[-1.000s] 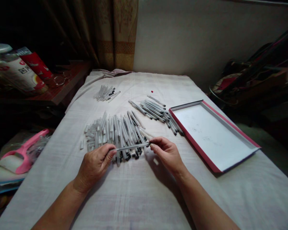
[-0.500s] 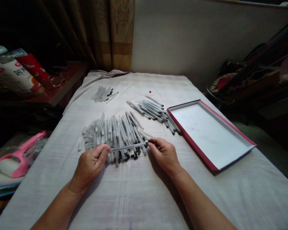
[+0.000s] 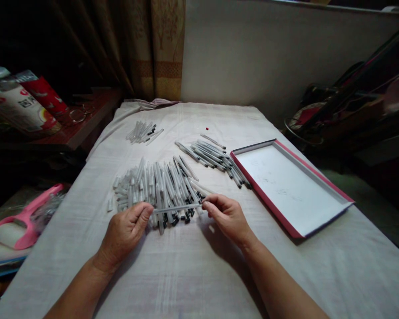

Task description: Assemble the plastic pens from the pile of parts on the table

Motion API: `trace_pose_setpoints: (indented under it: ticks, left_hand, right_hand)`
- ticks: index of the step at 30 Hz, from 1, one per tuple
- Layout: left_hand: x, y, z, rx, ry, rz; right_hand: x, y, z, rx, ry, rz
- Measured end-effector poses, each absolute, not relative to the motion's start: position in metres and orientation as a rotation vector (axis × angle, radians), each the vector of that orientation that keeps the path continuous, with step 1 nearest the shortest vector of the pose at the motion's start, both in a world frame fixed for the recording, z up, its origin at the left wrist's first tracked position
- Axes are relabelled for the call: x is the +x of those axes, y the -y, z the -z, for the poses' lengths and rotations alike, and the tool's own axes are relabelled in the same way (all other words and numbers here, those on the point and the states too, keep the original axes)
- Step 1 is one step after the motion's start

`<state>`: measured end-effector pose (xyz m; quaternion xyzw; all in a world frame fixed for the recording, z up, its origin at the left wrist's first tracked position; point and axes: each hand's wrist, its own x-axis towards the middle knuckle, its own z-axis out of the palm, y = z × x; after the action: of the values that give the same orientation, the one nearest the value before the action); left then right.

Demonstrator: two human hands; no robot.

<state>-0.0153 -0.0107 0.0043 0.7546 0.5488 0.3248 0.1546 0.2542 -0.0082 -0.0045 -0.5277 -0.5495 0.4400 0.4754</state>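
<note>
Head view: your two hands share one clear pen tube (image 3: 177, 208), held nearly level in front of the largest pile. Your left hand (image 3: 124, 232) has a narrow grip, thumb and finger pinched on the tube's left end; your right hand (image 3: 228, 220) has an equally narrow grip at its right end. You have three piles on the cloth-covered tabletop (image 3: 173, 274). Right behind the tube is the large pile (image 3: 158, 181), with tubes too crowded to count and several black caps (image 3: 187, 217) along its near edge. Beyond it on the right is the second pile (image 3: 211, 155), dark-ended pens overlapping too much to number, with one pen (image 3: 213, 141) set just behind the rest. Far left is the third and smallest pile (image 3: 139, 132), also too tangled to count. One red cap (image 3: 207, 129) sits alone near the far edge. On your right lies one shallow box (image 3: 314, 190), with red sides and a white bottom, just beside the second pile. Off to your left, one side table (image 3: 83, 133) carries one jar (image 3: 26, 110), one red packet (image 3: 50, 96) and one pair of glasses (image 3: 77, 116), with one pink-handled tool (image 3: 28, 217) lower down
</note>
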Motion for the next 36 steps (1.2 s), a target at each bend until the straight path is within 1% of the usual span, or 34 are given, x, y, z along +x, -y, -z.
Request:
trace_pose_setpoints:
  ticks: [2,6,8,12,16,18,21,26,29,31,32,36]
  left_hand:
    - [-0.024,0.009,-0.007,2.165,-1.641,-0.985]
    - [-0.041,0.005,-0.014,2.020,-1.896,-1.168]
    - [-0.043,0.005,-0.014,1.922,-1.917,-1.224]
    - [-0.029,0.010,-0.008,1.779,-1.746,-1.158]
    - [-0.012,0.015,-0.003,1.774,-1.648,-1.106]
    - [-0.007,0.017,-0.003,1.776,-1.607,-1.118]
    - [-0.004,0.018,-0.002,1.770,-1.566,-1.121]
    - [-0.003,0.020,-0.003,1.823,-1.523,-1.074]
    - [-0.004,0.020,-0.007,1.853,-1.438,-1.034]
    - [-0.004,0.020,-0.013,1.817,-1.374,-1.007]
    - [-0.004,0.020,-0.016,1.772,-1.354,-0.992]
    - [-0.010,0.014,-0.025,1.464,-1.338,-0.957]
  right_hand:
    - [0.263,0.003,0.001,-1.294,1.214,-1.067]
    - [0.279,-0.008,-0.002,-1.343,0.893,-0.852]
    - [0.278,-0.009,0.002,-1.348,0.874,-0.817]
    - [0.260,-0.004,0.015,-1.369,1.126,-0.856]
    - [0.251,0.001,0.020,-1.467,1.458,-0.629]
    - [0.253,0.003,0.018,-1.485,1.545,-0.586]
    - [0.256,0.005,0.012,-1.437,1.512,-0.725]
    - [0.249,0.011,0.005,-1.207,1.384,-1.271]
    - [0.246,0.013,0.000,-1.177,1.377,-1.442]
    - [0.248,0.013,-0.005,-1.133,1.486,-1.364]
    - [0.250,0.014,-0.008,-1.099,1.583,-1.255]
    - [0.262,0.015,-0.023,-0.942,1.911,-0.650]
